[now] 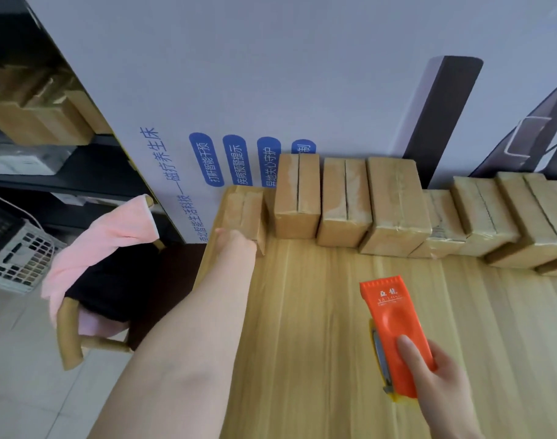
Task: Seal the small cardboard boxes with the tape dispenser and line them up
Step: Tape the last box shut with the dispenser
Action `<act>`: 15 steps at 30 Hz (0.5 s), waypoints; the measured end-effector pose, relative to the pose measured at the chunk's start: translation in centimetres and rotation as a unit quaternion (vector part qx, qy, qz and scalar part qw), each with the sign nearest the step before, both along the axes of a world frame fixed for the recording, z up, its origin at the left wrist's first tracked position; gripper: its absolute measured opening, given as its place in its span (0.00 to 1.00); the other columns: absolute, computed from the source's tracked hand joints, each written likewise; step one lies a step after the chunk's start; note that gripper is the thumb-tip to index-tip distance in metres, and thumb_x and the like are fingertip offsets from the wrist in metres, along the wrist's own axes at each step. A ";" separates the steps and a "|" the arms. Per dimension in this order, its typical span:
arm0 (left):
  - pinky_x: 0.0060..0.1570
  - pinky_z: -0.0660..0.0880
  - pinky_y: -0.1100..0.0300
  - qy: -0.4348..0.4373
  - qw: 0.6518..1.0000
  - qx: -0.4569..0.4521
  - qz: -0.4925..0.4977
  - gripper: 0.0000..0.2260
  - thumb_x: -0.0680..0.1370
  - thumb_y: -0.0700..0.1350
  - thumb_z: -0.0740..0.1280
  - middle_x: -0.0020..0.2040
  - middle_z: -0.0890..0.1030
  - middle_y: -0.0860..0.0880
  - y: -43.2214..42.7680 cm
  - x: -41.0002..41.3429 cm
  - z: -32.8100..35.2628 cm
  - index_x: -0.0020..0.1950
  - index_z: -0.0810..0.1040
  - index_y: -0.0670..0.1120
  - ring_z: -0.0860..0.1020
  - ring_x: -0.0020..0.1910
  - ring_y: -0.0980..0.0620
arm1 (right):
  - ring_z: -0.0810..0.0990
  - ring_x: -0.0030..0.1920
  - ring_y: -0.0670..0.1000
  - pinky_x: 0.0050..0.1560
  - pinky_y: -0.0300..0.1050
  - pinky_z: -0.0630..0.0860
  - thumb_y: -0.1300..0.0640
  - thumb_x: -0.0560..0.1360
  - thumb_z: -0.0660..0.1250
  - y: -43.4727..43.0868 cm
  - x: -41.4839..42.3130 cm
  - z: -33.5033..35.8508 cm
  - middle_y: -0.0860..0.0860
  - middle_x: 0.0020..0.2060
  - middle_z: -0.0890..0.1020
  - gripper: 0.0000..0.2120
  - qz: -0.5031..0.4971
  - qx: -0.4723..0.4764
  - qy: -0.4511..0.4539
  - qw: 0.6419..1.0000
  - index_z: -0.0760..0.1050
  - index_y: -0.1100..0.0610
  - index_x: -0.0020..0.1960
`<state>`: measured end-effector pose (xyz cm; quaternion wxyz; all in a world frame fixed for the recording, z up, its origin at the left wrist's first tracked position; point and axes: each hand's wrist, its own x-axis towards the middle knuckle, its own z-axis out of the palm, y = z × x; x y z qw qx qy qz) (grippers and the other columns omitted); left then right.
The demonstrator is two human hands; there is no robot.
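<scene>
Several taped cardboard boxes (397, 204) stand in a row along the back of the wooden table (318, 312), against the wall. At the row's left end, near the table's far left corner, is one more small taped box (243, 210). My left hand (234, 240) reaches out to its near side and holds it; the fingers are mostly hidden behind the wrist. My right hand (441, 384) grips an orange tape dispenser (394, 331) low over the table at the front right, thumb on top, cutter end pointing away from me.
A wooden chair (71, 331) draped with pink cloth (112, 236) and dark fabric stands left of the table. Behind it a black shelf (49, 128) holds more cardboard boxes. A white plastic crate (20, 258) sits on the floor. A printed white board (207, 122) leans behind the table.
</scene>
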<state>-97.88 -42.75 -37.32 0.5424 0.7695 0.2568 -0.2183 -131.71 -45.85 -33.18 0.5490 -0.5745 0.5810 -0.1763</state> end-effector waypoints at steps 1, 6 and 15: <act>0.61 0.70 0.54 0.002 1.000 -0.027 0.007 0.21 0.82 0.41 0.57 0.66 0.71 0.41 -0.7 0.8 0.1 0.75 0.60 0.43 0.72 0.63 0.43 | 0.82 0.25 0.59 0.29 0.53 0.81 0.56 0.74 0.70 -0.3 -0.3 -0.2 0.56 0.27 0.82 0.06 -0.002 -0.003 0.007 1.000 0.80 0.58 0.46; 0.60 0.74 0.51 0.069 0.989 -0.130 0.002 0.21 0.81 0.57 0.59 0.61 0.75 0.45 -4.1 2.3 0.2 0.69 0.70 0.47 0.74 0.60 0.45 | 0.82 0.25 0.59 0.34 0.60 0.81 0.57 0.73 0.71 -1.0 -2.2 -1.7 0.55 0.27 0.83 0.02 -0.008 -0.014 0.018 1.000 0.79 0.55 0.43; 0.58 0.75 0.52 -0.091 0.989 -0.033 -0.113 0.10 0.80 0.43 0.61 0.60 0.79 0.45 -0.3 -4.7 -3.6 0.60 0.76 0.47 0.77 0.54 0.48 | 0.79 0.30 0.50 0.30 0.47 0.72 0.51 0.72 0.72 -3.0 -4.4 -3.3 0.50 0.28 0.79 0.08 0.146 -0.157 0.208 0.954 0.76 0.54 0.45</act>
